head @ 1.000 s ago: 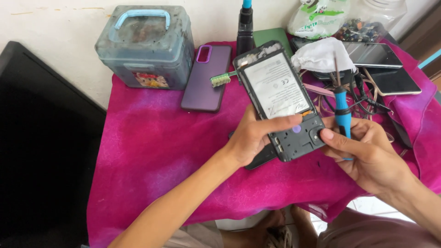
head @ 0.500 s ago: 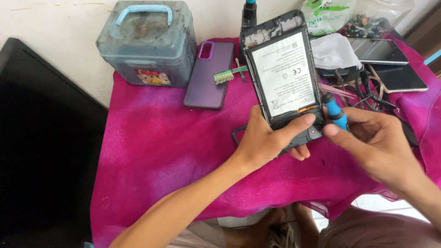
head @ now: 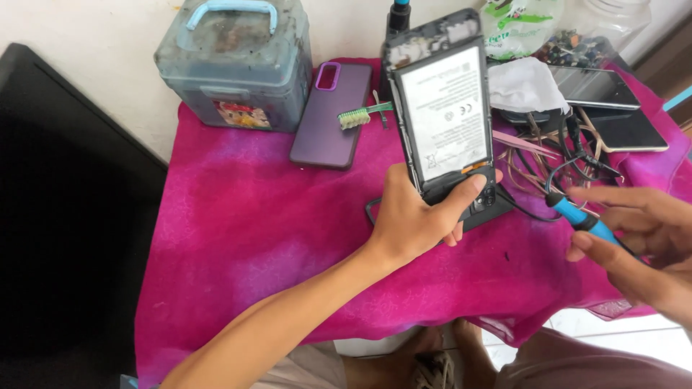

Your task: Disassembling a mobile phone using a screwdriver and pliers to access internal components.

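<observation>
Hands apart over pink cloth (head: pixel 238 238).
Left hand (head: pixel 414 220) grips the opened phone (head: pixel 447 115) upright by its bottom edge; right hand (head: pixel 638 241) pinches a blue screwdriver (head: pixel 580 216) just beside, bare cloth between.

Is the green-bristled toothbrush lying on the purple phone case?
Yes, the toothbrush rests with its bristle head on the purple phone case, its handle reaching off the case's right edge.

The right hand (head: pixel 641 245) is running off the frame's right edge. The left hand (head: pixel 414 220) is covering the opened phone's (head: pixel 443 108) lower end. The blue-handled tool's (head: pixel 580 216) tip is too small to make out.
</observation>
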